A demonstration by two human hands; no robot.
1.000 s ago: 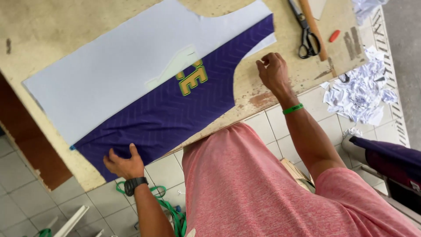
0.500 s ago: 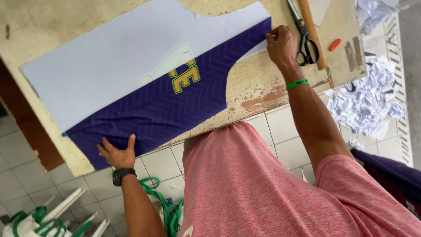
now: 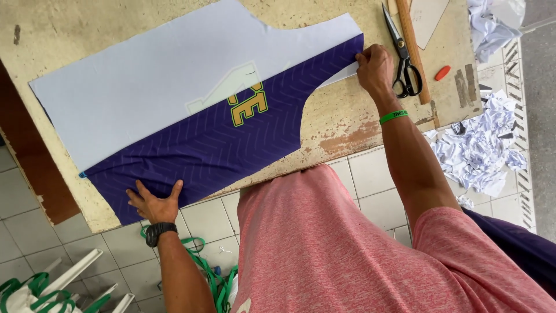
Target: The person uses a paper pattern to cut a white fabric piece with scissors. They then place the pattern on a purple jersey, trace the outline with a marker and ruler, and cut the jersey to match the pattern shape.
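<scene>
Both ends of the purple fabric panel [image 3: 214,150] are held along the table's [image 3: 347,124] near edge: its upper corner is pinched by the right hand [image 3: 375,66], while the lower end is pressed flat by the left hand [image 3: 153,203], fingers spread.

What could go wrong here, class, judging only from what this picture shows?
The purple fabric overhangs the table edge and may slide off if the left hand lifts. The pale pattern sheet could shift while the right hand pinches the far corner. The scissors lie close to that hand.
</scene>
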